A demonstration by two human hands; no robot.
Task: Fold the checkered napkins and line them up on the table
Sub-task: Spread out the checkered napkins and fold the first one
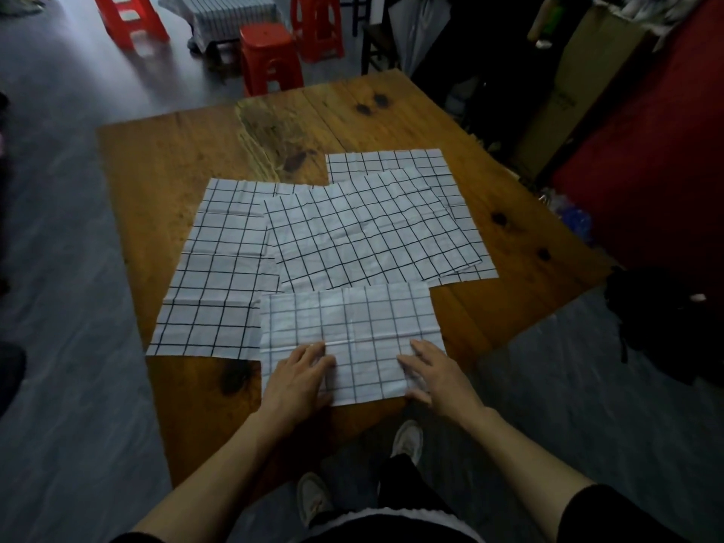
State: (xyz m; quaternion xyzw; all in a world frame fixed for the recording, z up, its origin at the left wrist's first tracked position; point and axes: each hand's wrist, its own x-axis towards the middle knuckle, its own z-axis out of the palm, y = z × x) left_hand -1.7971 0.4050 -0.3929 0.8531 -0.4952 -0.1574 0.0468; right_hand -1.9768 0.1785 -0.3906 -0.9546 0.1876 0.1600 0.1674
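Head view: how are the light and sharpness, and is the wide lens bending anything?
Head view: dim overall, corners darker; the folded napkin under the left hand and right hand reads clearly, grid lines crisp; the table edges bow with wide-angle distortion; the red stools look slightly soft; no strong glare.

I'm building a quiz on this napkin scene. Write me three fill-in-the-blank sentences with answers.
1. Both hands, left hand and right hand, press on the ____ napkin.
2. The table is made of ____.
3. The stools beyond the table are ____.

Answers: folded; wood; red
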